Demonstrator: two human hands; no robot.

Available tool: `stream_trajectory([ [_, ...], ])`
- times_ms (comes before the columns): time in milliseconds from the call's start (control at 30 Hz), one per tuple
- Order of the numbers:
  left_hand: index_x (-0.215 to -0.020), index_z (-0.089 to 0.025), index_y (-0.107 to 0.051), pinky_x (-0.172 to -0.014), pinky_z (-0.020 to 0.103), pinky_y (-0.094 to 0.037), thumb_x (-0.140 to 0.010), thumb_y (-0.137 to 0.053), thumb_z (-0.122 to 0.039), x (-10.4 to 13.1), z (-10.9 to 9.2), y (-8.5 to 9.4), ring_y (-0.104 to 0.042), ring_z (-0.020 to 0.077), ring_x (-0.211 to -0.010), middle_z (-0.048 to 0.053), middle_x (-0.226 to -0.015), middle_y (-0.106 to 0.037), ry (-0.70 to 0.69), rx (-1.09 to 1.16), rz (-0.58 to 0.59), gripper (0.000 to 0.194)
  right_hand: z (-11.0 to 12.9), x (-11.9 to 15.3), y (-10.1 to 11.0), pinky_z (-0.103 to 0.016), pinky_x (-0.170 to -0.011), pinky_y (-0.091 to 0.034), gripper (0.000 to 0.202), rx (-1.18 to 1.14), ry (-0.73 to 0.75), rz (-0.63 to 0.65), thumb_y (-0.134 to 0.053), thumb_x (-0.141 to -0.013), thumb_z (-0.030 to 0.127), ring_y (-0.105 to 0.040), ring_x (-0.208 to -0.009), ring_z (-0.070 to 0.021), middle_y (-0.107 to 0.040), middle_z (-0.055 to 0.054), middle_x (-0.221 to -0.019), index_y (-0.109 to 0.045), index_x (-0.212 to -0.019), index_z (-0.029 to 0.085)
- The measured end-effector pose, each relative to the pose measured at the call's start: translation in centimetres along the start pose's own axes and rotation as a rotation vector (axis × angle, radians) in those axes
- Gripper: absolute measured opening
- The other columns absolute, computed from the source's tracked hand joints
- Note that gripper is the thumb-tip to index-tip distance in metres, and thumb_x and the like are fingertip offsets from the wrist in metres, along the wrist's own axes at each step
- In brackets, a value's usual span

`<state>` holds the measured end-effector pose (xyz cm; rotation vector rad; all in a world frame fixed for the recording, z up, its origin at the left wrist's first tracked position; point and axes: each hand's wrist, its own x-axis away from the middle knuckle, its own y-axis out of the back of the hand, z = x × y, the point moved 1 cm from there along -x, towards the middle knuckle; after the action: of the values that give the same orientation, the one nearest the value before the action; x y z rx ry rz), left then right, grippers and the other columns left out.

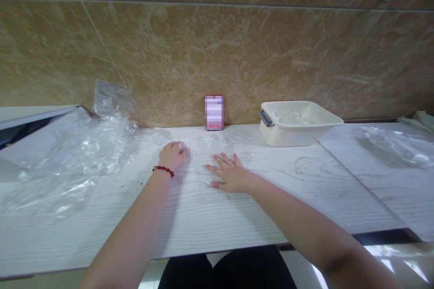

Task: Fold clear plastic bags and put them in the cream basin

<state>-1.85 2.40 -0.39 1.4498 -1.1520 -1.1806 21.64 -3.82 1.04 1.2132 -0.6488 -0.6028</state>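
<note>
Clear plastic film (pixel 217 144) lies on the white wood-grain tabletop (pixel 193 226), the right hand (pixel 231 176) spread flat over it, gripping nothing; the left hand (pixel 171 156) curls loosely beside it, whether pinching any I cannot tell. Brown marbled wall tile (pixel 217 49) rises behind.

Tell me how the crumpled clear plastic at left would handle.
The crumpled clear plastic is probably floppy, given its many folds; likely light for its bulk, being filmy and see-through; perhaps slippery, judging by its glossy highlights.
</note>
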Motion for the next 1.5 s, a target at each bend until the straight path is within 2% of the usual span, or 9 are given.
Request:
stream_trajectory([
  [133, -0.101, -0.021, -0.056, -0.085, 0.036, -0.035, -0.072, -0.041, -0.05, 0.1, -0.2, 0.1, -0.047, 0.0249, -0.101, 0.009, -0.109, -0.053, 0.032, 0.056, -0.074, 0.044, 1.0, 0.6, 0.5, -0.062, -0.09, 0.002, 0.064, 0.016, 0.049, -0.023, -0.025, -0.074, 0.065, 0.001, -0.126, -0.0331, -0.006, -0.006, -0.14, -0.019, -0.131, 0.035],
  [367, -0.083, -0.02, -0.061, -0.078, 0.029, -0.04, -0.074, -0.041, -0.035, -0.7, -0.7, -0.4, -0.053, 0.0193, -0.088, 0.006, -0.091, -0.06, -0.045, 0.172, -0.089, 0.026, 2.4, 0.8, 0.8, -0.059, -0.093, 0.002, 0.058, 0.038, 0.183, -0.051, -0.026, -0.077, 0.06, -0.005, -0.126, -0.0303, -0.019, -0.004, -0.138, -0.026, -0.129, 0.034],
  [467, -0.088, -0.018, -0.058, -0.074, 0.027, -0.041, -0.078, -0.034, -0.031, -0.8, -0.6, -0.4, -0.055, 0.0173, -0.081, 0.006, -0.086, -0.062, -0.053, 0.215, -0.102, 0.029, 2.3, 0.7, 0.7, -0.053, -0.097, -0.005, 0.055, 0.041, 0.202, -0.103, -0.026, -0.079, 0.058, -0.013, -0.125, -0.0271, -0.025, -0.004, -0.136, -0.033, -0.126, 0.031],
  [633, -0.091, -0.018, -0.059, -0.077, 0.035, -0.039, -0.077, -0.036, -0.031, -0.5, 0.1, 0.4, -0.054, 0.0234, -0.087, 0.01, -0.09, -0.059, 0.058, 0.051, -0.151, 0.03, 1.7, 0.4, 1.0, -0.037, -0.096, -0.023, 0.048, 0.015, 0.208, -0.18, -0.034, -0.08, 0.051, -0.028, -0.118, -0.0198, -0.037, -0.004, -0.129, -0.043, -0.12, 0.026],
  [833, -0.089, -0.017, -0.062, -0.073, 0.036, -0.04, -0.076, -0.034, -0.028, -0.4, 1.2, 1.1, -0.054, 0.026, -0.085, 0.013, -0.09, -0.058, 0.18, 0.07, -0.102, 0.033, 1.9, -0.8, 2.7, -0.034, -0.09, -0.032, 0.037, 0.024, 0.1, -0.26, -0.037, -0.083, 0.037, -0.042, -0.106, -0.0179, -0.051, -0.006, -0.114, -0.05, -0.113, 0.02],
  [1000, -0.09, -0.021, -0.062, -0.072, 0.031, -0.041, -0.075, -0.036, -0.043, -0.3, 1.3, 0.8, -0.056, 0.0221, -0.082, 0.01, -0.086, -0.06, 0.08, 0.123, -0.064, 0.038, 4.1, -2.2, 2.2, -0.037, -0.087, -0.035, 0.039, 0.092, 0.032, -0.122, -0.043, -0.078, 0.038, -0.04, -0.109, -0.0234, -0.047, -0.007, -0.119, -0.05, -0.112, 0.022],
  [1133, -0.094, -0.022, -0.059, -0.073, 0.032, -0.041, -0.068, -0.04, -0.056, -0.3, 1.0, 0.4, -0.055, 0.0224, -0.084, 0.009, -0.09, -0.06, 0.041, 0.118, -0.038, 0.047, 5.0, -2.4, 0.6, -0.041, -0.092, -0.029, 0.045, 0.111, 0.027, -0.191, -0.039, -0.079, 0.044, -0.03, -0.118, -0.0252, -0.036, -0.007, -0.129, -0.044, -0.119, 0.022],
  [1300, -0.086, -0.023, -0.062, -0.069, 0.032, -0.042, -0.068, -0.043, -0.05, -0.5, 0.2, 0.0, -0.056, 0.024, -0.085, 0.009, -0.092, -0.061, 0.067, 0.1, -0.022, 0.038, 4.8, -2.3, -0.6, -0.043, -0.093, -0.026, 0.049, 0.118, 0.047, -0.214, -0.031, -0.081, 0.05, -0.029, -0.119, -0.0245, -0.033, -0.006, -0.131, -0.038, -0.122, 0.025],
  [1500, -0.083, -0.022, -0.062, -0.068, 0.034, -0.042, -0.073, -0.041, -0.042, -0.5, -0.3, 0.0, -0.056, 0.0252, -0.087, 0.009, -0.093, -0.062, 0.093, 0.09, -0.028, 0.031, 4.3, -2.6, -0.4, -0.042, -0.088, -0.029, 0.045, 0.118, 0.059, -0.24, -0.029, -0.082, 0.05, -0.034, -0.114, -0.0226, -0.039, -0.003, -0.127, -0.041, -0.119, 0.028],
])
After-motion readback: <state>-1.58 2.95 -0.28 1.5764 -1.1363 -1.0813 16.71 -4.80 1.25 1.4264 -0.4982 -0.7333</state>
